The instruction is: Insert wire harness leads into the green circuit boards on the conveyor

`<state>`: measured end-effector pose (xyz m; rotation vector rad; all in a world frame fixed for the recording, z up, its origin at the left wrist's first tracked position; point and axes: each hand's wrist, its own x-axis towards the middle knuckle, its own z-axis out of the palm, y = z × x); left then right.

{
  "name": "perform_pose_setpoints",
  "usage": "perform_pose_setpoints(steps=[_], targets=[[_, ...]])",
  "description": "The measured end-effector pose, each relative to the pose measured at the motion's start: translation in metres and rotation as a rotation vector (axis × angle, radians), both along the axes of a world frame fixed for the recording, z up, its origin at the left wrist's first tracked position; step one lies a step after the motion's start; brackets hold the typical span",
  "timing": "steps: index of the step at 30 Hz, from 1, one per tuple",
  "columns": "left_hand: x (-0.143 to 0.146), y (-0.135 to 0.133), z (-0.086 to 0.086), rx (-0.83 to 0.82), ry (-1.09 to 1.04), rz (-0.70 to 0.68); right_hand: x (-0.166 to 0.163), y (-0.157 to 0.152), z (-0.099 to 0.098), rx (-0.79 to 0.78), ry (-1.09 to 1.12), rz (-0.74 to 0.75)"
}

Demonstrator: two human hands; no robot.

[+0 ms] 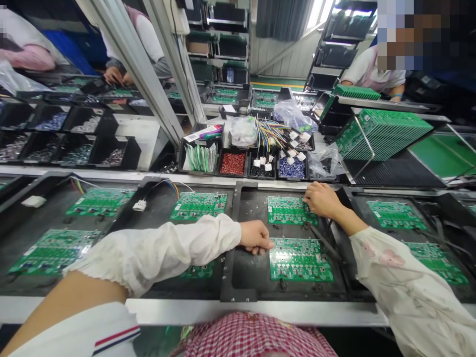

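Note:
My left hand (256, 237) is closed, thumb and forefinger together at the upper left corner of the lower green circuit board (301, 260). Whatever may be between those fingertips is too small to make out. At the right end of the upper circuit board (285, 210), my right hand (323, 200) has its fingers pinched down. Its fingertips cover that end of the board, so anything held there is hidden. Both boards lie flat in a black tray (249, 282), one behind the other.
Trays with more circuit boards (199, 205) flank mine on both sides. Behind the rail stand bins with red components (232, 163), blue components (292, 167) and wired white connectors (263, 161). A rack of upright green boards (386, 131) stands right. Co-workers sit opposite, one with hands (117, 76) showing.

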<state>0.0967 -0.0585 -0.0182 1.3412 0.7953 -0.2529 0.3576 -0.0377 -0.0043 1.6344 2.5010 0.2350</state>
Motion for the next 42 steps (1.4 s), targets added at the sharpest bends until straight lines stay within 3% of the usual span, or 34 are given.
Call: perform_pose_setpoints(steps=[10,14,17,20,24,26,30,34,37,42], targets=[[-0.049,0.011,0.004,-0.066,0.063,0.187,-0.045,0.013,0.002,-0.003,-0.042,0.122],[-0.041,0.017,0.009,-0.174,-0.039,0.369,-0.056,0.019,0.004,-0.026,-0.088,0.226],[-0.022,0.021,0.014,-0.223,-0.193,0.502,-0.058,0.019,0.005,-0.035,-0.064,0.173],[-0.003,0.025,0.015,-0.267,-0.257,0.546,-0.062,0.005,0.01,-0.024,0.138,0.039],[0.011,0.026,0.014,-0.312,-0.272,0.569,-0.071,-0.022,0.021,-0.209,0.648,0.056],[0.015,0.025,0.014,-0.307,-0.26,0.601,-0.068,-0.025,0.022,-0.217,0.758,0.035],[0.014,0.021,0.017,-0.268,-0.19,0.674,-0.038,-0.003,0.008,-0.067,0.583,-0.115],[0.011,0.019,0.02,-0.275,-0.187,0.679,-0.018,0.019,-0.014,-0.146,0.343,-0.148],[0.011,0.019,0.019,-0.246,-0.173,0.685,-0.02,0.02,-0.022,-0.142,0.348,-0.152],[0.013,0.02,0.012,-0.214,-0.159,0.573,-0.025,0.018,-0.024,-0.115,0.333,-0.127]])
